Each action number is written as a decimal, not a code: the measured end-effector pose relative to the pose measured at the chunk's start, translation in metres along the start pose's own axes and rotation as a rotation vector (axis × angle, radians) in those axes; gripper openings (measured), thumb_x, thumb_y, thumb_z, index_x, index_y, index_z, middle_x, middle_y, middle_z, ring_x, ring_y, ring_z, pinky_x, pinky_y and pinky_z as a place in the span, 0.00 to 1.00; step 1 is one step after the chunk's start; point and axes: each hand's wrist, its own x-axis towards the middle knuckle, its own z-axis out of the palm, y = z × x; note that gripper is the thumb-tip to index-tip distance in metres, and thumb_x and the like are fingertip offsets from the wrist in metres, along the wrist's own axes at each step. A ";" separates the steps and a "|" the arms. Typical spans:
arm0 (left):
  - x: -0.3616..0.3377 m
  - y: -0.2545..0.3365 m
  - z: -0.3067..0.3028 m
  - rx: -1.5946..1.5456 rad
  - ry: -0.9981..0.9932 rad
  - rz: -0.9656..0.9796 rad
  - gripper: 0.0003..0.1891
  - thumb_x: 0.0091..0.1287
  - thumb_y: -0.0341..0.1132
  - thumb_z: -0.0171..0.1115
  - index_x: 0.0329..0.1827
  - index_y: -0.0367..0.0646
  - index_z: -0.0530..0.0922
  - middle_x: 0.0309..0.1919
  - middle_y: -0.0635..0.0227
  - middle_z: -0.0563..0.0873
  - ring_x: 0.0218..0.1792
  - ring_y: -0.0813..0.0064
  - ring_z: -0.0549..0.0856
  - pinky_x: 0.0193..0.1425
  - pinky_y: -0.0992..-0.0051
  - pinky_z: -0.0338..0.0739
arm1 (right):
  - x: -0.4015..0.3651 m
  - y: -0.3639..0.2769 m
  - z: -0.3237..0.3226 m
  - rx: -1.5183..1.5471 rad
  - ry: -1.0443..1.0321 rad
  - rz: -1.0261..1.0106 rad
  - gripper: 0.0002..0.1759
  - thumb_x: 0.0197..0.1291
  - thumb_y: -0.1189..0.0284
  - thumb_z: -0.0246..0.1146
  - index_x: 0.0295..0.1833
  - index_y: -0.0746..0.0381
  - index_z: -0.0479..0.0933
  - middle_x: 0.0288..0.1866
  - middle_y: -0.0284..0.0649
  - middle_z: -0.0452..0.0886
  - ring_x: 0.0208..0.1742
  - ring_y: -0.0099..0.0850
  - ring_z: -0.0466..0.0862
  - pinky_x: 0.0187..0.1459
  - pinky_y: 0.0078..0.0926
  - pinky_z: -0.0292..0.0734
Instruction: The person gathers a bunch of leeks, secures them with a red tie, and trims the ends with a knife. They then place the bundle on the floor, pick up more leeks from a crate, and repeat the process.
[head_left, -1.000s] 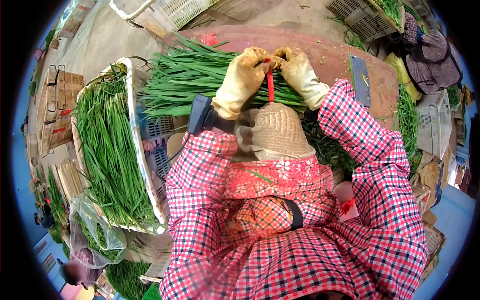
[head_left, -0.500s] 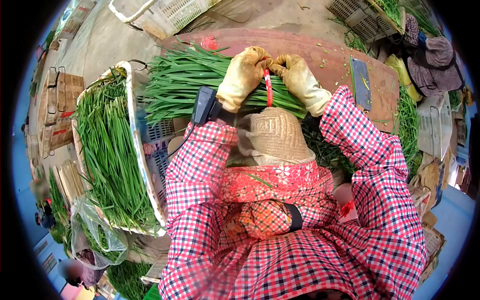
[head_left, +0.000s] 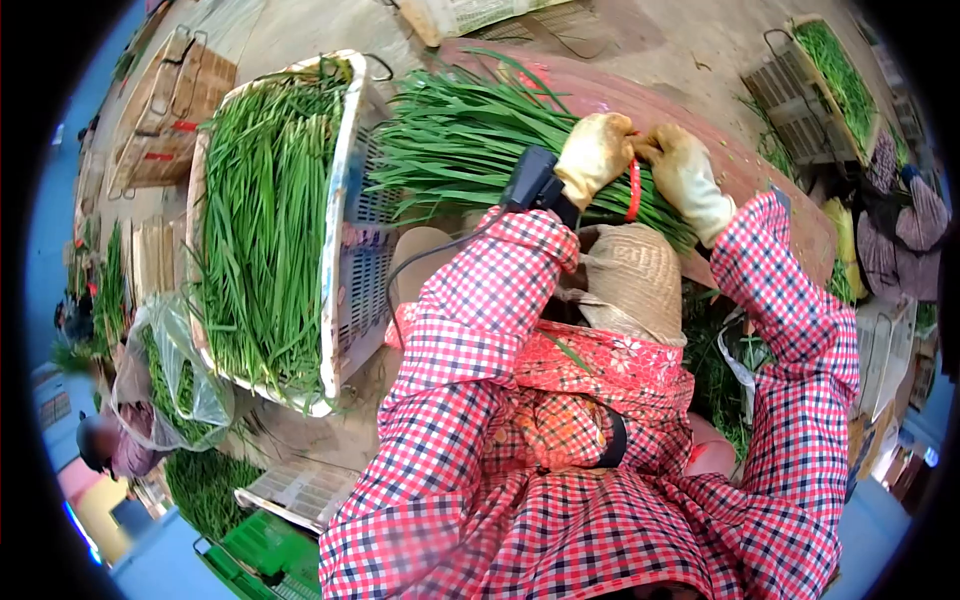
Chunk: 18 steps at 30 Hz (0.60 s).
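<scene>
Below left hand (head_left: pixel 597 158) and right hand (head_left: pixel 688 178), fingertips pinching red band (head_left: pixel 635 188): chive bunch (head_left: pixel 465 135), long axis far-left to near-right, hands equally near.

A long bundle of slender green leaves (head_left: pixel 470 140) lies sideways across a reddish surface (head_left: pixel 745 165), its leafy ends fanned out, a red band (head_left: pixel 635 190) around its narrower part.
</scene>
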 end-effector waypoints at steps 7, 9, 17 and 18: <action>-0.004 0.017 -0.007 -0.203 -0.002 -0.094 0.12 0.59 0.38 0.65 0.42 0.43 0.88 0.36 0.52 0.88 0.41 0.54 0.88 0.48 0.63 0.82 | -0.012 0.001 0.003 -0.218 0.057 -0.380 0.07 0.55 0.77 0.62 0.40 0.59 0.82 0.35 0.49 0.83 0.41 0.51 0.82 0.40 0.45 0.76; -0.004 0.020 -0.012 -0.216 -0.083 -0.091 0.12 0.57 0.33 0.64 0.43 0.41 0.88 0.38 0.52 0.88 0.43 0.54 0.88 0.51 0.64 0.82 | -0.015 -0.001 0.001 -0.314 0.018 -0.362 0.07 0.55 0.78 0.63 0.40 0.60 0.82 0.36 0.49 0.83 0.41 0.51 0.82 0.40 0.44 0.76; 0.004 0.014 0.002 0.031 -0.151 -0.055 0.10 0.59 0.39 0.64 0.33 0.42 0.85 0.32 0.51 0.86 0.39 0.48 0.85 0.46 0.55 0.80 | -0.005 0.016 0.009 0.135 0.193 -0.024 0.13 0.58 0.64 0.71 0.36 0.64 0.83 0.32 0.50 0.84 0.34 0.44 0.84 0.37 0.38 0.76; 0.001 0.011 0.005 0.006 -0.143 -0.052 0.11 0.59 0.41 0.65 0.34 0.42 0.85 0.33 0.50 0.86 0.40 0.48 0.85 0.47 0.55 0.80 | -0.008 0.014 0.004 0.048 0.189 0.012 0.13 0.58 0.64 0.70 0.36 0.64 0.83 0.32 0.51 0.84 0.34 0.43 0.85 0.37 0.38 0.76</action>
